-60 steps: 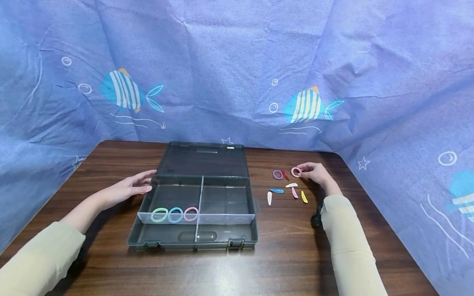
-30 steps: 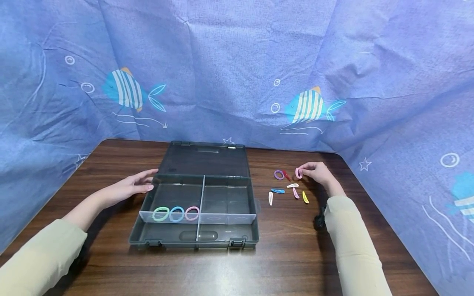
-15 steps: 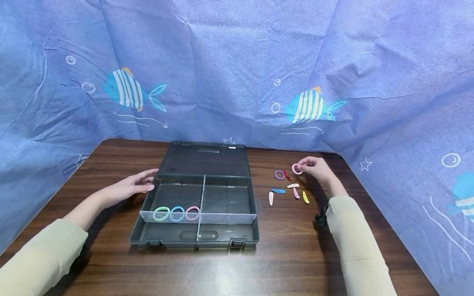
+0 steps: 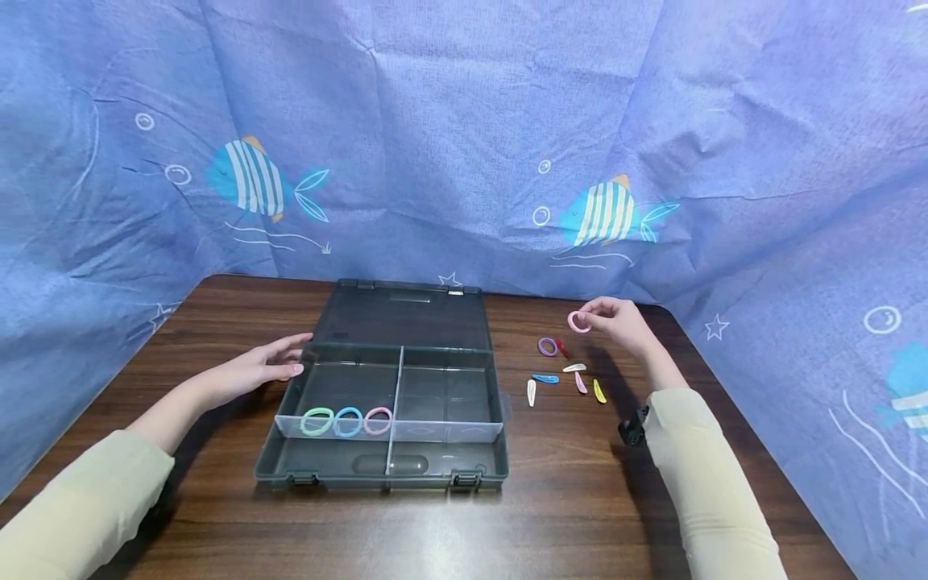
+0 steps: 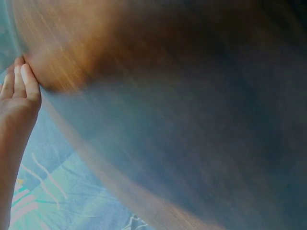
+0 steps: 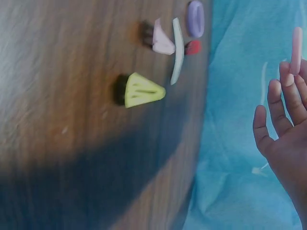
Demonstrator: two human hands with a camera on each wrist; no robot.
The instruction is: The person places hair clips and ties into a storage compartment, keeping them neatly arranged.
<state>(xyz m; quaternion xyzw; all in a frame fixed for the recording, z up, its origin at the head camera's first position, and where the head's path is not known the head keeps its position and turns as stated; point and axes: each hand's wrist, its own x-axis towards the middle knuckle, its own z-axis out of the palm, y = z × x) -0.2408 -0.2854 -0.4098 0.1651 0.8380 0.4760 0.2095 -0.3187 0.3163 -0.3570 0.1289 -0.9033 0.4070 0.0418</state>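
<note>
Between the thumb and fingertips of my right hand (image 4: 618, 324) a pink hair tie (image 6: 297, 50) is pinched, raised above the table's back right. My left hand (image 4: 242, 375) rests at the left side of a dark see-through divided box (image 4: 445, 395), fingers loosely extended and touching its edge. Inside the box's back left compartment, a green hair tie (image 4: 303, 424), a blue hair tie (image 4: 336, 424) and another pink hair tie (image 4: 366, 421) stand in a row by the divider. A purple hair tie (image 4: 540, 347) and red hair clip (image 4: 561, 348) lie below my right hand.
The box's lid (image 4: 406, 318) lies folded back behind it. On the table (image 4: 551, 499) right of the box are a blue clip (image 4: 545, 379), two white clips, a pink clip (image 4: 581, 383) and a yellow clip (image 4: 599, 391). A blue fish-print cloth (image 4: 449, 161) hangs behind.
My right hand has lifted the pink hair tie upward, away from the purple hair tie and clips, turning it along the way. The left hand has stayed at the box.
</note>
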